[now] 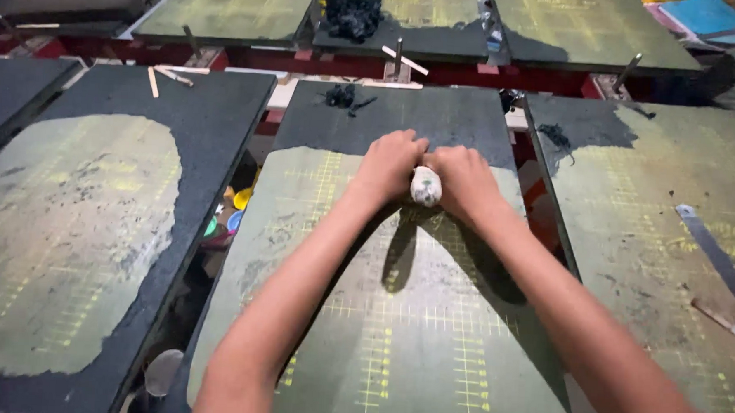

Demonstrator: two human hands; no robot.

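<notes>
Head view shows the left hand (388, 162) and the right hand (464, 176) side by side, both closed tightly around a small white bundle (425, 187) that sits between them, pressed down on the middle worktop (411, 340) with its yellow grid lines. Just beyond the hands lies a small black clump (340, 95), and a metal ruler (716, 255) rests on the neighbouring board to the right.

A screen-printing workshop: rows of dark, ink-stained printing pallets (412, 316) marked with yellow alignment grids sit on a red metal frame (324, 64), with a metal ruler (716, 255) nearby.
</notes>
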